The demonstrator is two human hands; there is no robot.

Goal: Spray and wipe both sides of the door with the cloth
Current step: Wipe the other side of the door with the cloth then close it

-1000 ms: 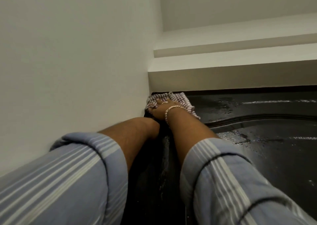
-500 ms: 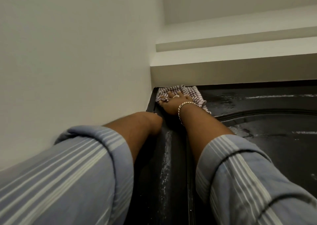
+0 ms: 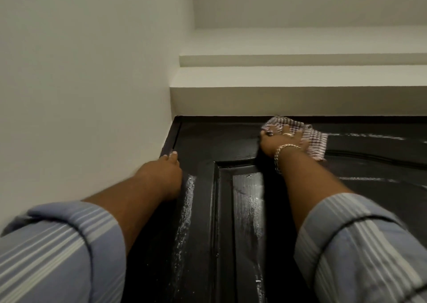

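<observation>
The left hand (image 3: 163, 172) hooks its curled fingers (image 3: 173, 156) round the door's (image 3: 201, 210) left edge, apparently steadying the panel. Further right, the right hand (image 3: 280, 141) presses spread fingers flat on the one checked cloth (image 3: 315, 141), high against the top rail, likely to rub off the wet spray streaks. Two hands, one cloth, one door; no spray bottle shows.
</observation>
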